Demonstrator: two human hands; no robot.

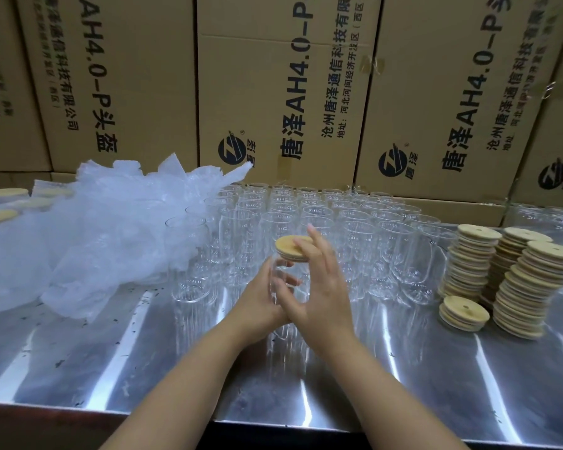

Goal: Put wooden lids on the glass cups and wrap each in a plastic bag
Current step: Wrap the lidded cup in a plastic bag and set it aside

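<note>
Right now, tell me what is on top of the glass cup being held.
A wooden lid lies on the glass cup, which the left hand grips. The right hand presses straight fingers on the lid, covering its right part, so how fully it sits cannot be seen.

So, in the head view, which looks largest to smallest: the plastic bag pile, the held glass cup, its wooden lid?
1. plastic bag pile
2. held glass cup, partly covered by the left hand and right hand
3. wooden lid
No pair looks alike.

Glossy metal table (436, 368), clear glass cups (322, 216).
</note>
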